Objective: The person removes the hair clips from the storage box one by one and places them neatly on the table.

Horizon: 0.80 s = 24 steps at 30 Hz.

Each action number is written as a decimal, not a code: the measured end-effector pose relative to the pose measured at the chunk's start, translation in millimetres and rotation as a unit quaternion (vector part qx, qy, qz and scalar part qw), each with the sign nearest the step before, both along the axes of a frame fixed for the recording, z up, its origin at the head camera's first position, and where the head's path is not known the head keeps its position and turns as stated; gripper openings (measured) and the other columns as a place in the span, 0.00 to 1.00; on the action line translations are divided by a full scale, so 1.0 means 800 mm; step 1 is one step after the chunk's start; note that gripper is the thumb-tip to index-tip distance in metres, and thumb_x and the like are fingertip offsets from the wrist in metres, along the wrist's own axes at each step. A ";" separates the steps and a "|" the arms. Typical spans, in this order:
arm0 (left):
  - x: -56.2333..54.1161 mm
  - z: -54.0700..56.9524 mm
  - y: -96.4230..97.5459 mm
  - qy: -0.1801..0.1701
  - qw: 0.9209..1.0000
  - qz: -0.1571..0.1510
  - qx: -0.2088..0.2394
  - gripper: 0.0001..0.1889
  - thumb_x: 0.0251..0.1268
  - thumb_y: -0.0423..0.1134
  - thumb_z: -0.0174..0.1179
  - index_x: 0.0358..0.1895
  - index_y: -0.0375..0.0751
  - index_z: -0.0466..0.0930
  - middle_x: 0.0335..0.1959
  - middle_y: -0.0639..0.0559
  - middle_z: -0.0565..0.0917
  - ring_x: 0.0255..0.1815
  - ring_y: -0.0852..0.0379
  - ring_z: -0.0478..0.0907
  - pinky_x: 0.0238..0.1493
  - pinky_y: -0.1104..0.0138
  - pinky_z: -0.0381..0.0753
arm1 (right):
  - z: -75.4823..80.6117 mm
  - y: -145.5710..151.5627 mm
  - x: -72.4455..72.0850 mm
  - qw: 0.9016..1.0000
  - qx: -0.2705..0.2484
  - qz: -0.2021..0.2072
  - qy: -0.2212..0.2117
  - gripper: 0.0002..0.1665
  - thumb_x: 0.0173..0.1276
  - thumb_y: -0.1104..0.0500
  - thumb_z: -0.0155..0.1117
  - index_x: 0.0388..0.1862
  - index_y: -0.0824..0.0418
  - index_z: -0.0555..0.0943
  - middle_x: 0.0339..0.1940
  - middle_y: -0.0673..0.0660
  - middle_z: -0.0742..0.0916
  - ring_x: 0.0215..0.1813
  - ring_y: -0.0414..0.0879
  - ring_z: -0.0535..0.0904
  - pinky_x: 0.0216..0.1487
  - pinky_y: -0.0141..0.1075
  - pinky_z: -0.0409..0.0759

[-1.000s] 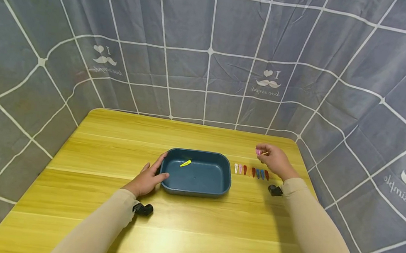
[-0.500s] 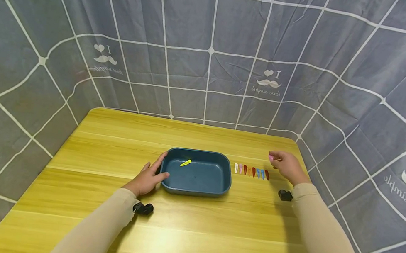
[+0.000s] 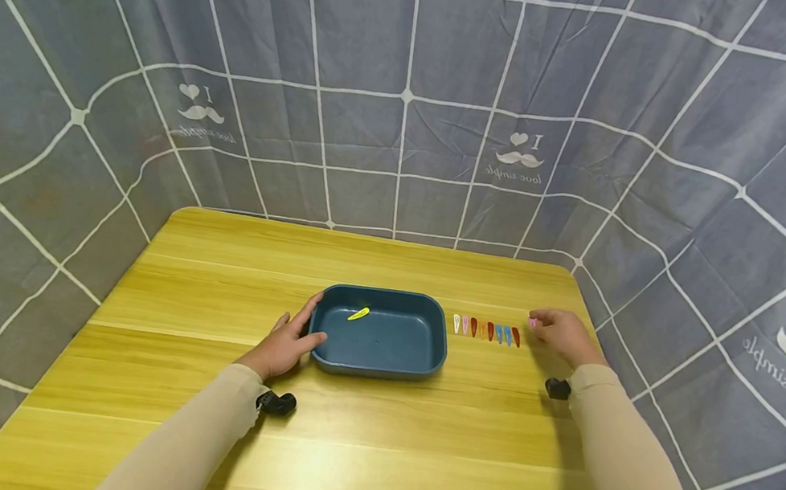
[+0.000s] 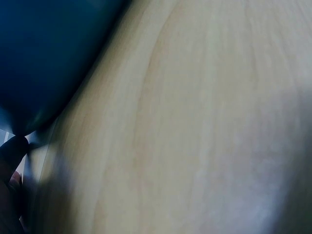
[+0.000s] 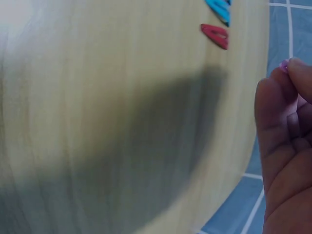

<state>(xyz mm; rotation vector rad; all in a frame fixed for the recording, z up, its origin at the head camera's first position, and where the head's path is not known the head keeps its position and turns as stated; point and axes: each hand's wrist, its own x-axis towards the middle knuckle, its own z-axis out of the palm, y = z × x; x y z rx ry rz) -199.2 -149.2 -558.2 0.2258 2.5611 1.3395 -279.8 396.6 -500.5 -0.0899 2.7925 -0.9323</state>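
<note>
A dark blue plastic bin stands mid-table, a yellow snap hair clip lying inside it. My left hand rests against the bin's left side with fingers extended along the wall and the thumb at the near-left rim. To the bin's right lies a row of snap clips: white, pink, dark red, orange, blue and, at the right end, a red clip. Just right of that row, my right hand pinches a pink hair clip between thumb and fingertips, mostly hidden by them.
The yellow wood-grain table has rounded far corners. A grey curtain with white grid lines hangs behind it and along both sides. Each wrist carries a small black camera.
My right hand has moved right and then toward me with the pink clip, from behind the row to beside its right end. My left hand and the bin stay put.
</note>
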 end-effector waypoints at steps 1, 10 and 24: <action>0.000 0.000 0.000 0.002 1.000 -0.001 0.001 0.43 0.80 0.55 0.53 0.86 0.77 0.36 0.87 0.42 0.56 0.87 0.26 0.28 0.81 0.28 0.32 | -0.003 0.001 0.000 1.000 -0.001 0.000 -0.002 0.26 0.78 0.61 0.60 0.71 0.72 0.77 0.64 0.71 0.85 0.55 0.56 0.83 0.55 0.45 0.82; -0.003 -0.002 -0.001 0.010 1.000 -0.007 0.001 0.43 0.80 0.54 0.54 0.86 0.74 0.36 0.86 0.42 0.56 0.87 0.27 0.36 0.83 0.35 0.28 | -0.017 0.006 0.001 1.000 -0.006 0.006 -0.014 0.25 0.79 0.60 0.61 0.68 0.74 0.78 0.50 0.69 0.89 0.39 0.45 0.83 0.39 0.34 0.80; 0.000 -0.001 0.000 -0.002 1.000 0.000 -0.003 0.42 0.80 0.56 0.52 0.85 0.78 0.35 0.87 0.42 0.54 0.87 0.27 0.26 0.80 0.27 0.33 | -0.035 0.000 0.004 1.000 -0.001 0.002 -0.012 0.24 0.80 0.58 0.62 0.66 0.74 0.80 0.50 0.68 0.90 0.52 0.56 0.85 0.52 0.41 0.82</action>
